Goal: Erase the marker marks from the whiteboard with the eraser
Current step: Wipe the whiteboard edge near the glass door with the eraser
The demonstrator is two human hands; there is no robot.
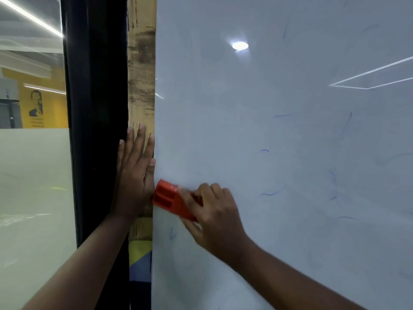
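A black post (96, 108) stands between a scuffed wooden strip (142, 63) and a glass partition (33, 175).

head camera looks forward, close to the whiteboard (279, 153), at its left edge.

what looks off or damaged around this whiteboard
The tan strip along the whiteboard's left edge looks scuffed, with dark blotches and streaks. Thin blue marker marks remain scattered over the board. The right hand holds the orange eraser at that edge, beside the flat left hand.
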